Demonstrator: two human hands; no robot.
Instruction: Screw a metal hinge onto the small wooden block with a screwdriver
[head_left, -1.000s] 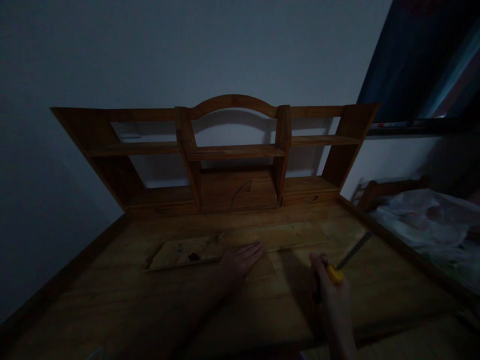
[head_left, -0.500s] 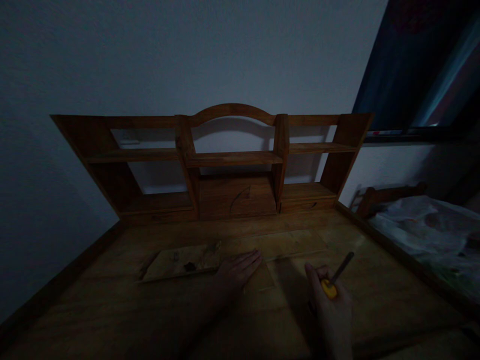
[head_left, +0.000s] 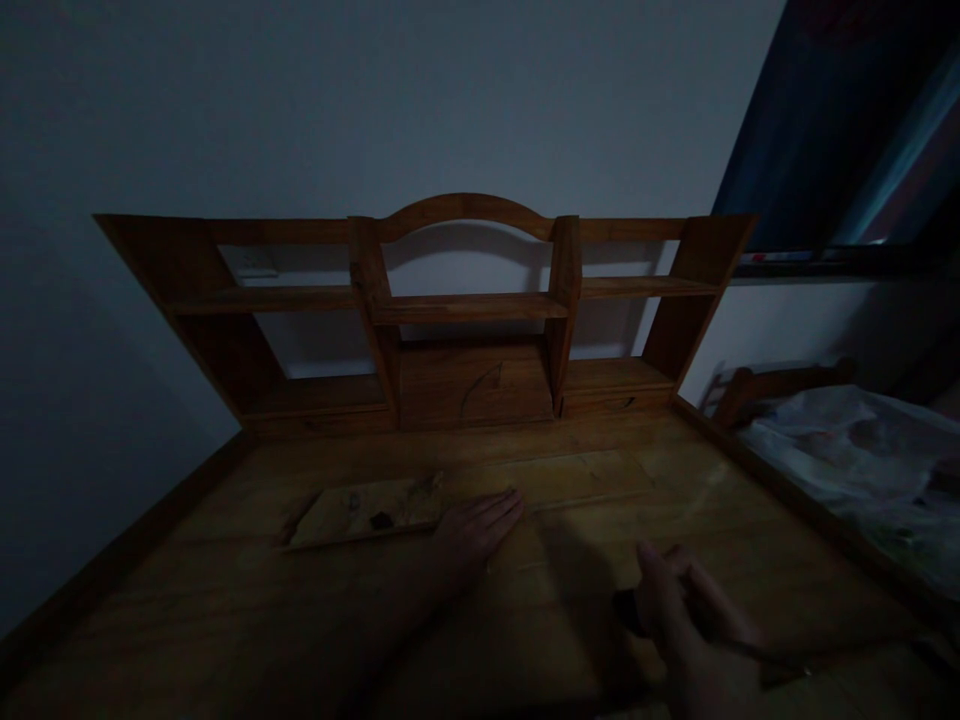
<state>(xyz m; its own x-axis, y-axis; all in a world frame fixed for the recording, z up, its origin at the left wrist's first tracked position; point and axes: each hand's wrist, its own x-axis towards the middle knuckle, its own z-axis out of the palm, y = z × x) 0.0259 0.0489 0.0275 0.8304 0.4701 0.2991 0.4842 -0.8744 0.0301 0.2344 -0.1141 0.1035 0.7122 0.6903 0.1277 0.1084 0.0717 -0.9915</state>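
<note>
The left hand (head_left: 480, 525) is bare, with slender fingers (head_left: 499, 510) that taper to rounded tips and a smooth back running into the wrist (head_left: 442, 560), while the right hand (head_left: 686, 615), also bare, is softly blurred, its thumb (head_left: 654, 575) blunt at the tip and its knuckles faint. Behind the left hand, the forearm (head_left: 409, 605) sinks into deep shadow, too dim to tell whether a sleeve covers it. Behind the right hand, a short stretch of lower arm (head_left: 712, 690) shows, dim too, its outline soft.
</note>
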